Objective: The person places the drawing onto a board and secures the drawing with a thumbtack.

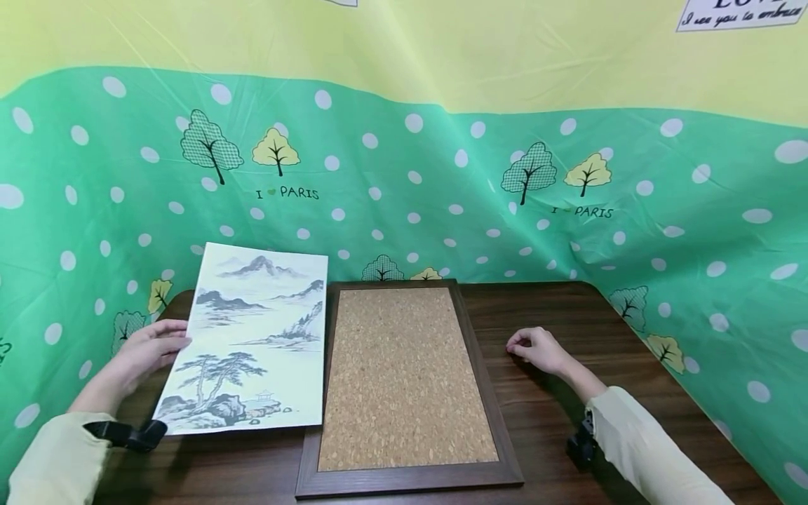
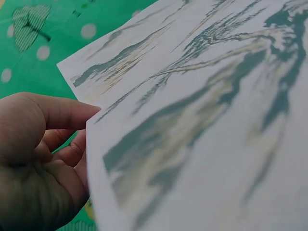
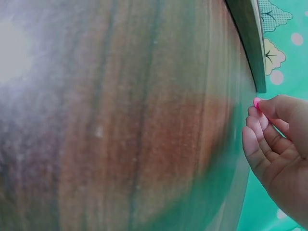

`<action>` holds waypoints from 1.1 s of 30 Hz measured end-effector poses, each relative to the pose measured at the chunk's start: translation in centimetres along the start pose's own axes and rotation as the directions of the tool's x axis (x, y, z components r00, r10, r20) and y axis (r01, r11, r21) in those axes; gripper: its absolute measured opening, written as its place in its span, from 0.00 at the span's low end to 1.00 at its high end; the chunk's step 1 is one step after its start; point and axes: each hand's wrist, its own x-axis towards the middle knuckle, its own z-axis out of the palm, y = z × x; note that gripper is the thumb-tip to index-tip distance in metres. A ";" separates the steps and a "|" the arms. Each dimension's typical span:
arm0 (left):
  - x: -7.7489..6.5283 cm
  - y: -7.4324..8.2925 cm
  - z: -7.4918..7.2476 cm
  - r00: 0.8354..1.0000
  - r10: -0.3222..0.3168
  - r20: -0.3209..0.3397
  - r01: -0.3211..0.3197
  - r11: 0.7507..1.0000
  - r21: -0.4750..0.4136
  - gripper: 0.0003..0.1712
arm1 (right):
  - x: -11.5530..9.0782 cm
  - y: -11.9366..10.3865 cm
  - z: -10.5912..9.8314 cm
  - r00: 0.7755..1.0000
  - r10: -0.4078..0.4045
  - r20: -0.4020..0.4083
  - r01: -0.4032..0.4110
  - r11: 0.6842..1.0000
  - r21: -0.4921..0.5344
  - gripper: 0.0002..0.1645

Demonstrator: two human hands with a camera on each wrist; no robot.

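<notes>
My left hand [image 1: 144, 353] pinches the left edge of a white sheet of paper [image 1: 261, 333] printed with an ink landscape of mountains and pines. The sheet is held up at a tilt, and its right side overlaps the frame of the cork board [image 1: 404, 379] in the head view. In the left wrist view the thumb lies on the printed face of the sheet [image 2: 144, 139], other fingers behind it. Right of the board, low over the table, my right hand [image 1: 536, 349] pinches a small pink push pin [image 3: 257, 102]; only its pink tip shows between thumb and fingertips.
The cork board lies in a dark wooden frame [image 1: 410, 480] on a dark brown wood-grain table [image 1: 530, 308]. Behind and around the table hangs a green and yellow cloth [image 1: 404, 168] with dots and trees. Each wrist wears a black strap-on camera [image 1: 135, 435].
</notes>
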 end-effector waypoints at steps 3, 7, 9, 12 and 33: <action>-0.1 1.3 2.3 1.000 0.006 0.015 -0.006 1.000 0.000 0.11 | 0.1 -0.2 -0.1 1.000 0.000 0.003 0.000 1.000 0.017 0.06; 0.4 2.1 5.1 0.999 0.004 0.032 -0.004 1.000 0.012 0.16 | 0.3 -0.3 -0.2 1.000 -0.006 0.007 0.005 1.000 0.025 0.07; 0.8 2.3 6.5 0.999 -0.004 0.035 0.003 1.000 0.017 0.20 | 0.4 -0.4 -0.2 1.000 -0.012 0.007 0.012 1.000 0.024 0.07; 1.1 2.8 8.5 0.999 -0.023 0.030 0.022 0.999 0.032 0.24 | 0.4 -0.5 -0.2 1.000 -0.020 0.006 0.020 1.000 0.021 0.07; 1.8 3.6 21.0 0.992 -0.094 -0.083 0.074 0.973 -0.219 0.19 | 1.9 -3.3 -1.3 0.996 -0.088 -0.009 0.088 0.996 -0.011 0.07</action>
